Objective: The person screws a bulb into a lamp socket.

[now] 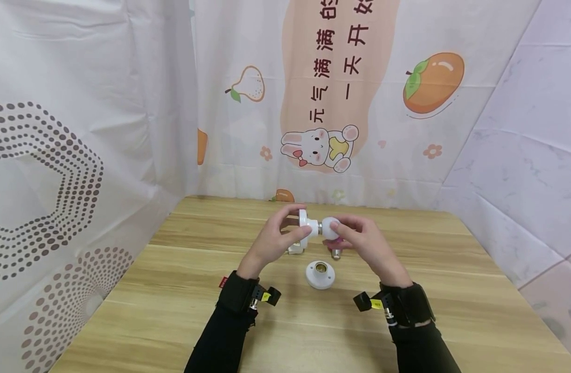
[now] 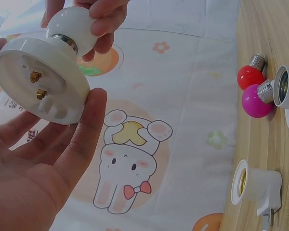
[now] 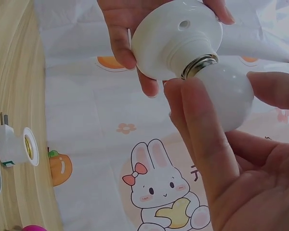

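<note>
In mid-air over the table, my left hand (image 1: 272, 241) holds a white round lamp holder (image 1: 303, 228) by the rim of its base, fingers and thumb spread around it. Two brass screws (image 2: 35, 77) show on its underside in the left wrist view. Fingertips of my right hand (image 1: 367, 243) pinch a white light bulb (image 3: 229, 94). The bulb points into the holder's socket, and a band of its metal thread (image 3: 200, 66) shows between the glass and the socket mouth.
A second white lamp holder (image 1: 320, 274) sits on the wooden table (image 1: 276, 342), nearer to me. Beyond it are a white plug-in socket (image 2: 260, 187), a red bulb (image 2: 250, 77) and a magenta bulb (image 2: 257, 102). A printed curtain (image 1: 248, 129) hangs behind the table.
</note>
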### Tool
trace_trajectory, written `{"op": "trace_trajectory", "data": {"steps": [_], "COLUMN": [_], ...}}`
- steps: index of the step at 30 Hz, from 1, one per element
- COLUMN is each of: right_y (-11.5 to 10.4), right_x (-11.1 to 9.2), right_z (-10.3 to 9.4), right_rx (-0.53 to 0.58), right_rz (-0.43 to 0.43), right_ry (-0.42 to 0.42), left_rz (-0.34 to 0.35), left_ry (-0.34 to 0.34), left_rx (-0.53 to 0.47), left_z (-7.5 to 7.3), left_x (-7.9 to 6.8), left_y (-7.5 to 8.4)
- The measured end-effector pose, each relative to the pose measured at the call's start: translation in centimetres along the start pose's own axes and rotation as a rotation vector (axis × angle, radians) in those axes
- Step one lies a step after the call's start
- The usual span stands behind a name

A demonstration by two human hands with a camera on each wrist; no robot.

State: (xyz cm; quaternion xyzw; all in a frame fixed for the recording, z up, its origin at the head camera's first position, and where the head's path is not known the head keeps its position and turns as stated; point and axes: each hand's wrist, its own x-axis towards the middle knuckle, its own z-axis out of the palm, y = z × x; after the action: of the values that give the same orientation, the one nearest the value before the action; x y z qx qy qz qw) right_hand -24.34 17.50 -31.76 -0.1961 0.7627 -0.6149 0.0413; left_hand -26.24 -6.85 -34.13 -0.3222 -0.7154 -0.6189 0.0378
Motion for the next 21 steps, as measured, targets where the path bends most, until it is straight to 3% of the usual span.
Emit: {"op": "trace_trajectory", "data": {"steps": [14,21], "right_y": [0.30,0.43], "right_x": [0.14,0.15], "right_z": [0.33,0.80], "right_rx": [-0.011,0.014], "right_rz": [0.006,-0.166], "right_ry": [0.056,0.143], "left_rz": [0.020,0.016], "left_ry": [-0.001,0.004], "left_rx": [0.005,0.008], "left_z": [0.05,-0.03], "left_x": [-0.02,0.05], "left_y": [-0.05,-0.04]}}
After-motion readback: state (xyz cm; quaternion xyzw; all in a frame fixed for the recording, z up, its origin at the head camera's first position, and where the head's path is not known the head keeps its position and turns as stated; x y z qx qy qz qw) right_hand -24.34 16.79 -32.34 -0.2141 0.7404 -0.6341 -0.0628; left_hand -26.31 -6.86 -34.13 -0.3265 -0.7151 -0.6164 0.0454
